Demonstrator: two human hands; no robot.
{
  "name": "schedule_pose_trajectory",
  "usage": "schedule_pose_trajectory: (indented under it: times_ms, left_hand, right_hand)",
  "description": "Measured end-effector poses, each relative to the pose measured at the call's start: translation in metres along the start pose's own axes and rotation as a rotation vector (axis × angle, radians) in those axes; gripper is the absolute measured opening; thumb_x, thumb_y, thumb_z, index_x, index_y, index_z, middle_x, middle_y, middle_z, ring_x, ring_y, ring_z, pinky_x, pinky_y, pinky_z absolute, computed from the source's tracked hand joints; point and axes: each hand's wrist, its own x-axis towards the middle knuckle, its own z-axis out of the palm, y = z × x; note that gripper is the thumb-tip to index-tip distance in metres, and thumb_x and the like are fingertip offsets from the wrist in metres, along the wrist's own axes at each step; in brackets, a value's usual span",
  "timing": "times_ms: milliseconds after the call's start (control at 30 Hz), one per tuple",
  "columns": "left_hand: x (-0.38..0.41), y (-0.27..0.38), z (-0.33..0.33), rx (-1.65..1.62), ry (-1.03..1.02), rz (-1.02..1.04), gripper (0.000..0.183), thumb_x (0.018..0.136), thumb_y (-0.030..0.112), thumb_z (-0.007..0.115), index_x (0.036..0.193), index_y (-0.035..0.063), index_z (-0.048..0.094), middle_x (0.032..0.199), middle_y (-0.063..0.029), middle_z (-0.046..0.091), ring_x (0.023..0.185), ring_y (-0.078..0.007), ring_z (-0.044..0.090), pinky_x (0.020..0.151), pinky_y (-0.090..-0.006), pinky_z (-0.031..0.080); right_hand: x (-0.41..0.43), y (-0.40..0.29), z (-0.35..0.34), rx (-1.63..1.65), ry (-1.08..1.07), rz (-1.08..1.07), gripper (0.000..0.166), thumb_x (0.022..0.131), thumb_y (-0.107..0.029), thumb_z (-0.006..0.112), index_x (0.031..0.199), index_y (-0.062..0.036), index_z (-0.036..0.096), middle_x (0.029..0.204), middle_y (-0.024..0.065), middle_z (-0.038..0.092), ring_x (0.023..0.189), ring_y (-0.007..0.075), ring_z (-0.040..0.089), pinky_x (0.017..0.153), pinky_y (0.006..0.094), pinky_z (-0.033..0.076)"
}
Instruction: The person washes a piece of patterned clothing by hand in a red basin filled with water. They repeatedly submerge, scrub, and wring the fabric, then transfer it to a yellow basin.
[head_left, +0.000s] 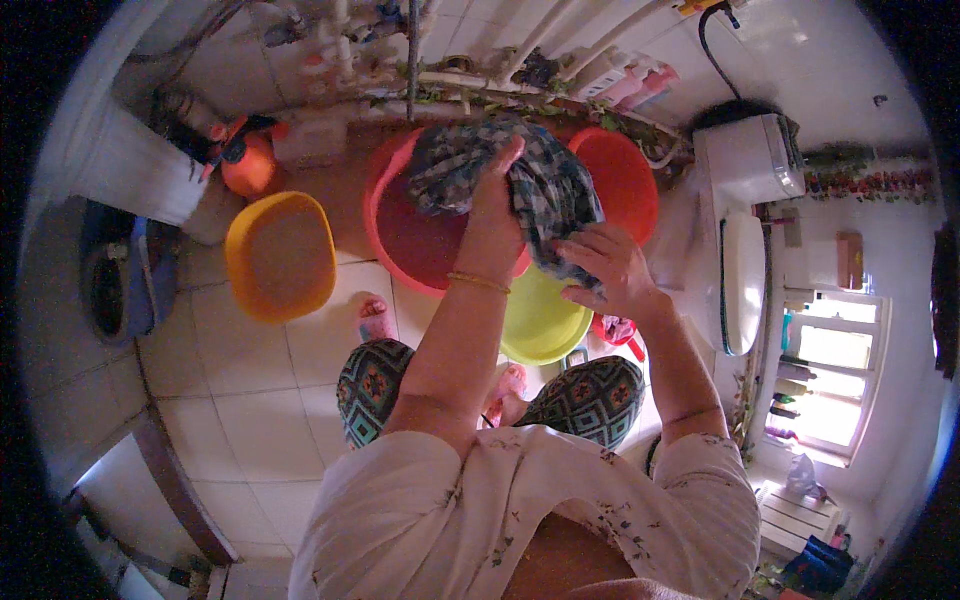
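A dark checked cloth, bunched up, hangs over a large pink-red basin at the centre. My left hand holds the cloth from the near side, with the thumb up against it. At the cloth's lower right end, my right hand has its fingers on the fabric; whether they grip it is hard to tell. Below the cloth stands a yellow-green basin, and behind it to the right a red basin.
An orange-yellow basin stands on the tiled floor at the left, near an orange rounded object. A small red container is right of the yellow-green basin. The toilet is at the right. White pipes run along the far wall.
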Motion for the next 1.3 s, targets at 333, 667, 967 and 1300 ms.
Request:
schedule_pose_trajectory:
  times_ms: [333, 667, 967, 1300]
  left_hand:
    - [-0.001, 0.009, 0.005, -0.02, -0.048, 0.187, 0.033, 0.072, 0.021, 0.063, 0.099, 0.0033, 0.056, 0.095, -0.0104, 0.06, 0.087, -0.0271, 0.057, 0.08, -0.0385, 0.046]
    - [0.02, 0.009, -0.029, -0.019, 0.334, -0.071, 0.027, 0.079, 0.023, 0.05, 0.103, 0.0123, 0.055, 0.099, -0.0101, 0.059, 0.093, -0.0292, 0.054, 0.085, -0.0541, 0.038]
    - [0.017, 0.019, -0.029, -0.296, 0.139, -0.082, 0.042, 0.085, 0.044, 0.038, 0.11, 0.0133, 0.052, 0.114, -0.0119, 0.052, 0.108, -0.0345, 0.045, 0.092, -0.0566, 0.031]
    - [0.037, 0.008, -0.075, -0.176, 0.443, 0.327, 0.023, 0.079, 0.033, 0.045, 0.092, 0.0155, 0.054, 0.089, -0.0018, 0.056, 0.07, -0.0212, 0.053, 0.058, -0.0341, 0.044]
  right_hand:
    - [-0.001, 0.082, 0.09, 1.38, 0.301, 0.631, 0.062, 0.076, -0.002, 0.058, 0.13, -0.0062, 0.029, 0.116, 0.0101, 0.051, 0.099, 0.0211, 0.053, 0.079, 0.0332, 0.047]
    - [0.054, 0.069, -0.003, 1.294, 0.871, 0.682, 0.04, 0.074, -0.003, 0.059, 0.111, -0.0023, 0.046, 0.101, 0.0101, 0.056, 0.086, 0.0211, 0.057, 0.076, 0.0336, 0.048]
    - [0.074, 0.057, 0.0, 0.523, 0.484, 0.645, 0.042, 0.069, -0.003, 0.063, 0.108, -0.0035, 0.048, 0.099, 0.0081, 0.058, 0.091, 0.017, 0.054, 0.082, 0.0292, 0.042]
    - [0.099, 0.099, -0.05, 0.057, 0.145, 0.507, 0.044, 0.068, -0.015, 0.067, 0.107, 0.0001, 0.052, 0.101, 0.0132, 0.06, 0.095, 0.0183, 0.056, 0.083, 0.0303, 0.042]
